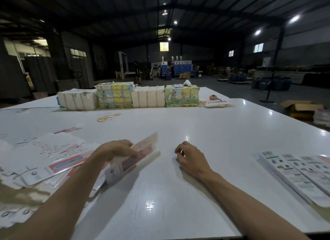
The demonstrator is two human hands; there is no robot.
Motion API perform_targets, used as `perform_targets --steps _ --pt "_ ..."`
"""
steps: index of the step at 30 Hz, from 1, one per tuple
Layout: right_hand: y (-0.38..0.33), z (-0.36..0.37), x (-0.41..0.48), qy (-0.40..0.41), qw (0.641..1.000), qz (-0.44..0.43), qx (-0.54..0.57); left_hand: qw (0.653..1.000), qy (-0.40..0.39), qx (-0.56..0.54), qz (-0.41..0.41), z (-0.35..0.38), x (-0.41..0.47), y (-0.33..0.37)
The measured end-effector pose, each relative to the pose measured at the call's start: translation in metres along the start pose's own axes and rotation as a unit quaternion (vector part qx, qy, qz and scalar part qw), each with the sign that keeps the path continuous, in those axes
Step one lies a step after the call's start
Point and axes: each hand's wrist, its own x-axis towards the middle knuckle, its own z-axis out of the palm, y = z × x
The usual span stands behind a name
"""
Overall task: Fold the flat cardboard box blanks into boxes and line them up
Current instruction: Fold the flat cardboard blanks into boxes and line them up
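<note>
Item: one box blank, in hand, unfolded.

Near left: pile of flat blanks, loosely fanned on the counter, printed sides mixed.

Near right: row of folded boxes, long and slim, lying side by side with their sides touching. They appear to be the finished line.

Centre: left hand, fingers curled over the top edge of the box blank and gripping it. The blank is tilted up off the counter just beside the pile. Its long axis runs from near-left to far-right, and the far end points toward the middle of the counter.

Centre right: right hand, fingers loosely curled, holding nothing, low over the bare counter. It lies to the right of the blank and apart from it, roughly level with the blank's far half. Judgement: this hand must travel left to take that free end before any fold.

Far: rubber bands, scattered. Beyond them, wrapped bundles stand in a row.
</note>
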Motion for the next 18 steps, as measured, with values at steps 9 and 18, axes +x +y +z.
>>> perform_targets --steps 9,18 --pt "0.0 -0.01 0.01 0.174 0.976 -0.078 0.105 0.815 -0.26 -0.494 0.154 0.064 -0.009 0.057" --pt "0.007 -0.012 0.014 0.123 0.986 -0.064 0.089 0.786 -0.214 -0.549 0.186 0.12 -0.009 0.062"
